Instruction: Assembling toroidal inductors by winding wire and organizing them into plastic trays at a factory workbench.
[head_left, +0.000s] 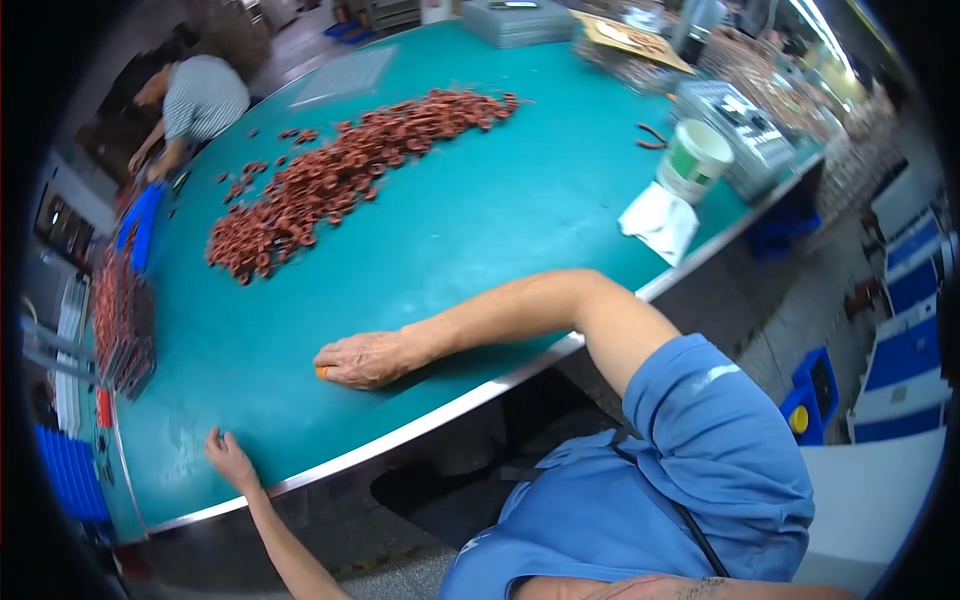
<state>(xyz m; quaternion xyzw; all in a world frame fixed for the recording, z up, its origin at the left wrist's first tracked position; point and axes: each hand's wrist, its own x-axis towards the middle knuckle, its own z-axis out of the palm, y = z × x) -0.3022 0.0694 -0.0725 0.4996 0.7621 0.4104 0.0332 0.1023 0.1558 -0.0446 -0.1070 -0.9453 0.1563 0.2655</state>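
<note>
A long heap of small reddish-brown ring-shaped parts [350, 175] lies across the green tabletop [480, 215], beyond both of my hands. My right hand [362, 361] rests low over the table, its fingers curled down and their undersides hidden. A bit of orange [321, 372] shows at its fingertips; whether it is a finger cover or a held piece cannot be told. Closer to the table's near left corner is my left hand [230, 461], with thumb and a finger raised slightly apart and nothing visible between them.
At the right stand a white-and-green tub [697, 160], a white cloth [660, 222], red-handled pliers [651, 137] and grey trays [735, 140]. Trays of reddish parts [122, 320] and a blue bin [145, 225] line the left edge. A person in a striped shirt [203, 97] bends beyond it.
</note>
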